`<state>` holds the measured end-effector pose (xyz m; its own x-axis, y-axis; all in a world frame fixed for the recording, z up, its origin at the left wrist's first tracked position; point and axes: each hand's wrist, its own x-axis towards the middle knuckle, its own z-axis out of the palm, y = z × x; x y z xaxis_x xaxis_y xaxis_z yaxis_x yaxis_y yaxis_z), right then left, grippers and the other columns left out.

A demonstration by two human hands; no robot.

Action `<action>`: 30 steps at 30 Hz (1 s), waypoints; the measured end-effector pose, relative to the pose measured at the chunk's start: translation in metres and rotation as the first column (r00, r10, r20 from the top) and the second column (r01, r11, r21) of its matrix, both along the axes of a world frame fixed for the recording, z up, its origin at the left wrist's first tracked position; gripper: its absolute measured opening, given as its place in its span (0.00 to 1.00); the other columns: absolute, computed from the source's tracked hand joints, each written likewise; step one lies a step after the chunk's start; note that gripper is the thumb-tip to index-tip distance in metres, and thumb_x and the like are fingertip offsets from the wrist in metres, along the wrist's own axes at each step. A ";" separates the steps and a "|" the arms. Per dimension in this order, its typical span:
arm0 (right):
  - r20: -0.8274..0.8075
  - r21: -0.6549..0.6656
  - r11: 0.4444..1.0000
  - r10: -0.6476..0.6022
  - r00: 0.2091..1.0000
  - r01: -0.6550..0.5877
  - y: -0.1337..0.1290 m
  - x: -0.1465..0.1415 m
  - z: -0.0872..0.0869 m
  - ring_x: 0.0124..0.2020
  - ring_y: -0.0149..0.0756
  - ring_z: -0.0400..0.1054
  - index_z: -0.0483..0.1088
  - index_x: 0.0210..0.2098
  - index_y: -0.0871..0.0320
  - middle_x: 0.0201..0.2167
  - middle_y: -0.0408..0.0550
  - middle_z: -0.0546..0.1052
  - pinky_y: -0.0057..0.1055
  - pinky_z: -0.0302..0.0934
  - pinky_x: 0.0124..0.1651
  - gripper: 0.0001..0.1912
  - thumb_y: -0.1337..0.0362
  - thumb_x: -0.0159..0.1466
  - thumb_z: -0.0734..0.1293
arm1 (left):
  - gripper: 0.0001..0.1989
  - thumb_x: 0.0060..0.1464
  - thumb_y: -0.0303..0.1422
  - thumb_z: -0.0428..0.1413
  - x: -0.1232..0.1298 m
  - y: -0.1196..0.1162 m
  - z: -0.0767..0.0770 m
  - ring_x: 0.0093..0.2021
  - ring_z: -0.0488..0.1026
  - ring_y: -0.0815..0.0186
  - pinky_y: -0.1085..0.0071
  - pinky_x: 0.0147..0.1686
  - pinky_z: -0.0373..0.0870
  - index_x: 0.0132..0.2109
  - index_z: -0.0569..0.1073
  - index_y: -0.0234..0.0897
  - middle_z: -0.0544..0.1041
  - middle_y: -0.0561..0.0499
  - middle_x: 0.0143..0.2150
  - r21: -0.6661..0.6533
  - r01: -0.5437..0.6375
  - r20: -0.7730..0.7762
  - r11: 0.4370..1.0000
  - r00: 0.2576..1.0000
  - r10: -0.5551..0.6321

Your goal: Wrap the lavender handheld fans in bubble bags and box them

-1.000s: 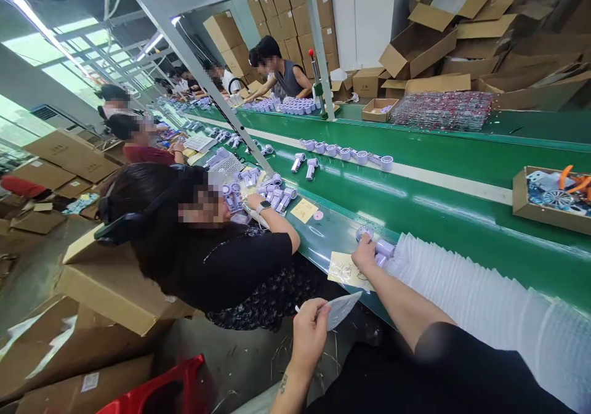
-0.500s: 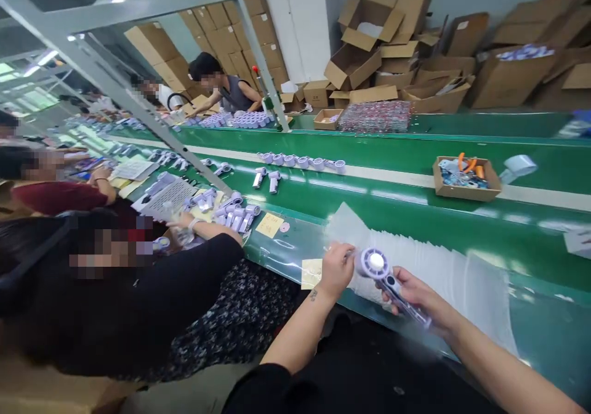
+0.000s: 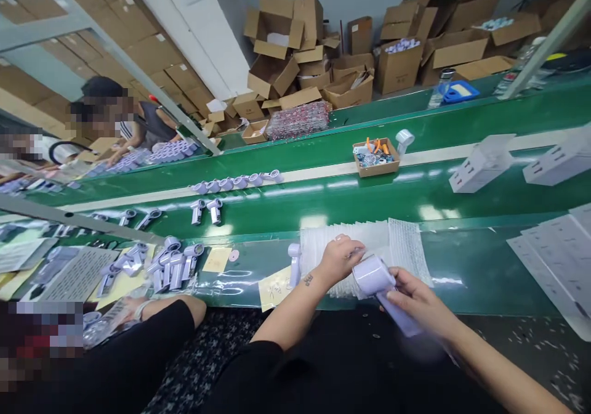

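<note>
A lavender handheld fan (image 3: 373, 275) is tilted in front of my body, its round head up and its handle slanting down to the right. My right hand (image 3: 410, 294) is closed round the upper part of the handle. Beside the fan head, my left hand (image 3: 341, 257) has its fingers pinched together; what they hold is too small to make out. Translucent bubble bags (image 3: 409, 247) lie in an overlapping row behind both hands. Another lavender fan (image 3: 294, 265) rests left of the bags, near a yellow paper (image 3: 272, 291).
On the green conveyor (image 3: 323, 198) are a small parts box (image 3: 376, 164), several fans (image 3: 240, 182) and white boxes (image 3: 482, 164). White trays or cards (image 3: 554, 266) lie at the right. A co-worker's arm (image 3: 170, 315) reaches in at the left, near piled fans (image 3: 173, 266).
The view has swung to the right. The held fan has turned from its grille side to a smooth lavender side. Both hands remain near the fan.
</note>
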<state>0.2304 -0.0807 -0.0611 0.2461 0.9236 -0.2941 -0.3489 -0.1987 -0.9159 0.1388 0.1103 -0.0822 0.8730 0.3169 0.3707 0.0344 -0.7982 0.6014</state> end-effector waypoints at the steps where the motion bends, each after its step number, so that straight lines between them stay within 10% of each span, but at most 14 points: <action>1: -0.150 -0.030 0.999 -0.028 0.988 0.024 -0.004 0.007 -0.002 0.36 0.41 0.70 0.62 0.47 0.52 0.35 0.49 0.73 0.37 0.66 0.36 0.21 0.56 0.56 0.68 | 0.10 0.58 0.35 0.50 0.007 -0.004 -0.004 0.31 0.68 0.66 0.70 0.35 0.65 0.37 0.74 0.36 0.73 0.49 0.28 0.018 0.049 -0.018 0.999 0.999 -0.049; 7: -0.448 -0.105 0.985 -0.169 0.878 0.136 -0.022 0.030 -0.009 0.31 0.40 0.72 0.54 0.56 0.48 0.33 0.47 0.74 0.33 0.68 0.26 0.37 0.58 0.51 0.72 | 0.06 0.51 0.28 0.52 0.041 -0.027 -0.025 0.28 0.67 0.68 0.72 0.33 0.65 0.30 0.74 0.36 0.70 0.52 0.23 -0.071 0.276 -0.136 0.959 0.949 -0.283; 14: -0.398 -0.156 0.982 -0.158 0.904 0.103 -0.050 0.048 -0.005 0.29 0.42 0.73 0.35 0.64 0.47 0.30 0.46 0.75 0.33 0.68 0.23 0.48 0.60 0.55 0.70 | 0.04 0.49 0.30 0.56 0.071 -0.045 -0.037 0.33 0.71 0.67 0.72 0.37 0.65 0.34 0.74 0.36 0.75 0.52 0.31 -0.169 0.149 -0.258 0.974 0.947 -0.190; 19: -0.357 -0.102 0.988 -0.148 0.922 0.119 -0.056 0.058 -0.018 0.28 0.38 0.73 0.57 0.56 0.54 0.32 0.48 0.74 0.30 0.67 0.22 0.31 0.59 0.56 0.69 | 0.05 0.46 0.28 0.58 0.080 -0.053 -0.043 0.32 0.71 0.68 0.74 0.33 0.65 0.34 0.74 0.34 0.75 0.54 0.30 -0.346 0.254 -0.286 0.903 0.888 -0.360; 24: -0.257 -0.201 0.956 -0.260 0.931 0.212 -0.070 0.064 -0.034 0.32 0.38 0.72 0.64 0.50 0.54 0.33 0.47 0.74 0.31 0.69 0.24 0.24 0.58 0.56 0.69 | 0.09 0.52 0.34 0.54 0.086 -0.057 -0.042 0.28 0.70 0.70 0.76 0.28 0.65 0.34 0.73 0.32 0.75 0.52 0.28 -0.516 0.056 -0.230 0.855 0.952 -0.201; 30: -0.248 -0.212 0.929 -0.350 0.903 0.302 -0.075 0.058 -0.036 0.31 0.36 0.71 0.64 0.49 0.52 0.34 0.45 0.72 0.29 0.69 0.23 0.22 0.57 0.56 0.69 | 0.10 0.59 0.32 0.48 0.091 -0.074 -0.023 0.30 0.69 0.68 0.70 0.33 0.67 0.40 0.72 0.34 0.74 0.49 0.29 0.044 0.330 0.072 0.943 0.940 -0.333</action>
